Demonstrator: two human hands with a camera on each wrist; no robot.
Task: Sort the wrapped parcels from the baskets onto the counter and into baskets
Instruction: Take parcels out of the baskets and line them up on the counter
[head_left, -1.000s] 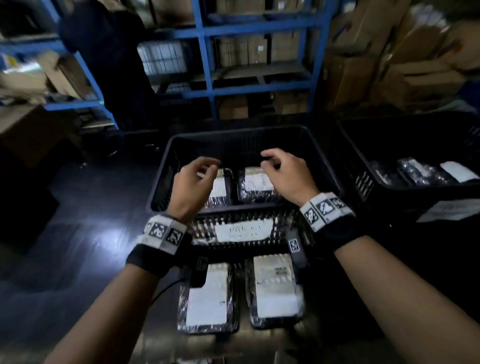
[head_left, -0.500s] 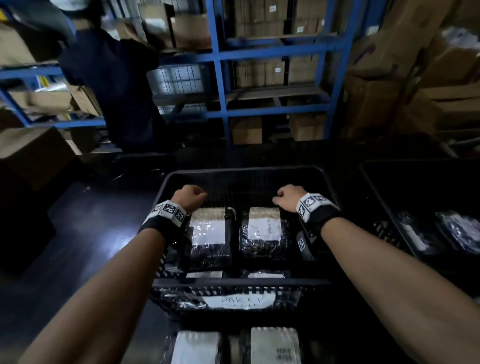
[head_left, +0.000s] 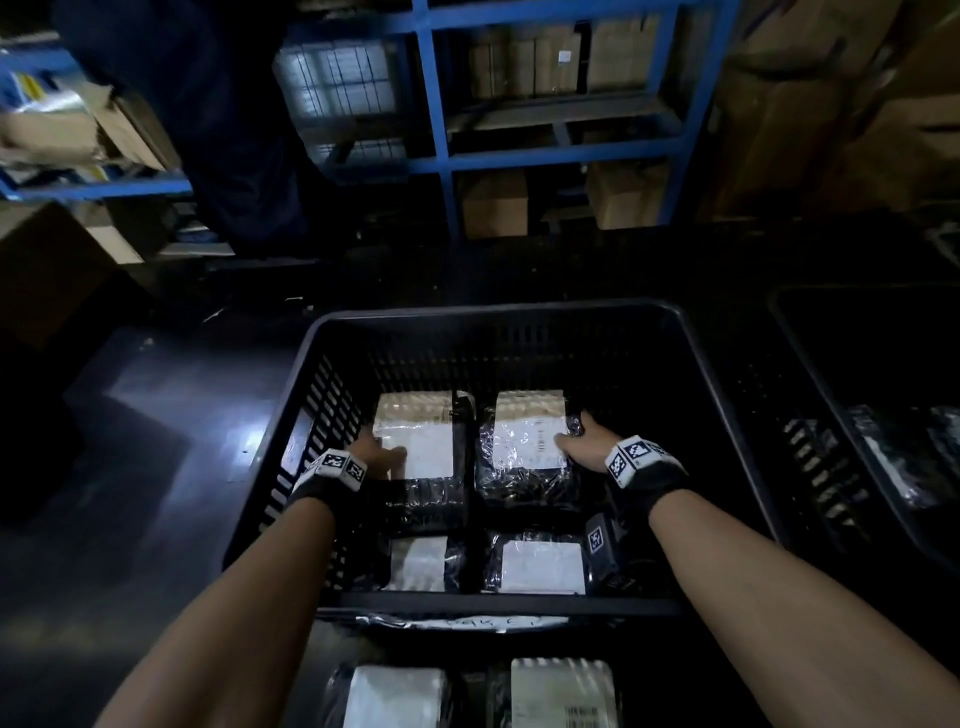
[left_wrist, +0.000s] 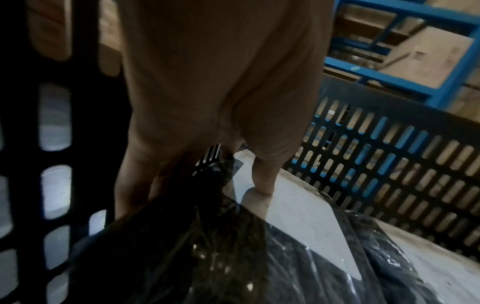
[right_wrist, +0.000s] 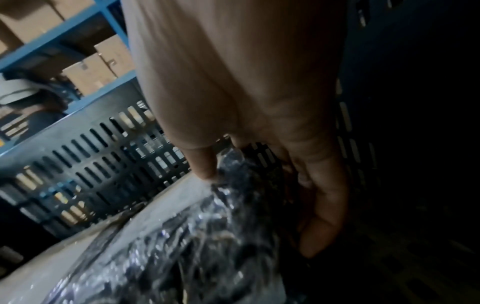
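A black slotted basket (head_left: 498, 314) stands in front of me with several plastic-wrapped parcels with white labels. My left hand (head_left: 376, 454) grips the far left parcel (head_left: 421, 431) at its left edge: the thumb (left_wrist: 259, 185) lies on the label and the fingers (left_wrist: 135, 185) reach down the side. My right hand (head_left: 576, 441) grips the far right parcel (head_left: 524, 441) at its right edge, thumb (right_wrist: 205, 164) on top and fingers (right_wrist: 322, 205) down the side. Two more parcels (head_left: 540, 566) lie nearer in the basket. Two others (head_left: 561, 691) lie on the counter below.
A second black basket (head_left: 795, 332) with wrapped parcels (head_left: 893, 467) stands to the right. Blue shelving (head_left: 436, 104) with cardboard boxes fills the back. A person in dark clothes (head_left: 234, 130) stands at the back left. A dark floor lies to the left.
Both hands went from above the basket down into it, then drew back from the parcels' far ends to their outer edges and took hold. The head view moved closer over the basket.
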